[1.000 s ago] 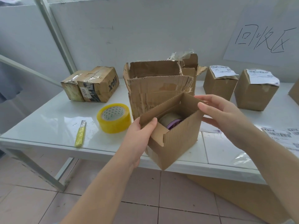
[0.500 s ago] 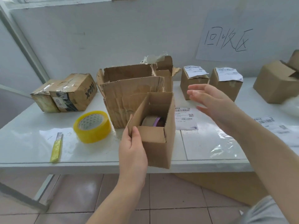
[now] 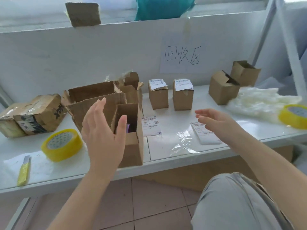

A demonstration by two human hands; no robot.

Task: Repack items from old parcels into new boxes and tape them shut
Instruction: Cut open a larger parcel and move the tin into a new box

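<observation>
A small open cardboard box (image 3: 132,147) stands upright near the table's front edge, with a purple-edged item (image 3: 128,127) partly visible inside. My left hand (image 3: 103,131) hovers just left of it with fingers spread, holding nothing. My right hand (image 3: 214,119) is open above a shipping label (image 3: 205,132), well to the right of the box. Behind the box sits a torn old parcel (image 3: 93,98) with its flaps up. A yellow tape roll (image 3: 61,144) lies to the left, and a yellow utility knife (image 3: 24,170) rests near the front edge.
Two labelled small boxes (image 3: 157,94) (image 3: 182,93) stand at the back, two open boxes (image 3: 222,87) further right. Battered parcels (image 3: 31,115) sit far left. Plastic wrap (image 3: 262,101) and a second tape roll (image 3: 294,116) lie at the right; another label (image 3: 150,125) is beside the box.
My left hand has let go of the small box, which now stands on the table. My right hand has swung out to the right. The view has tilted up and rightward.
</observation>
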